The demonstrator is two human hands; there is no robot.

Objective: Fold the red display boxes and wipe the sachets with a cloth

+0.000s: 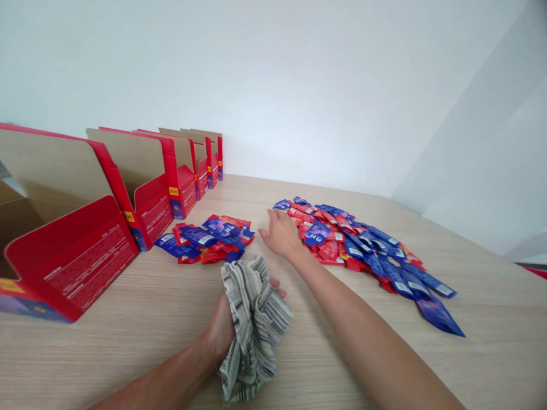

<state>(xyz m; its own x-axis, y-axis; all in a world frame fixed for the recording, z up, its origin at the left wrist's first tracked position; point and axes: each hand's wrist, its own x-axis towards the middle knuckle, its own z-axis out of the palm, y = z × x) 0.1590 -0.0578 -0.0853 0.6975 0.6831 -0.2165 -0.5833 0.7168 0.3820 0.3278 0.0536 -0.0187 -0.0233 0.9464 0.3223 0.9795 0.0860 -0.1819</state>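
While the left hand (224, 322) cradles a soft, crumpled, striped cloth (252, 327) across its palm, fingertips curled past the right edge, the right hand (280, 232) is empty, thumb and fingers apart. It sits between a small heap (209, 239) and a bigger heap (325, 233) of flat, glossy red and blue packets; whether it touches the bigger one, I cannot tell. Angular cardboard boxes (85, 267), open-topped, line the left of the wood-grain table (171, 319).
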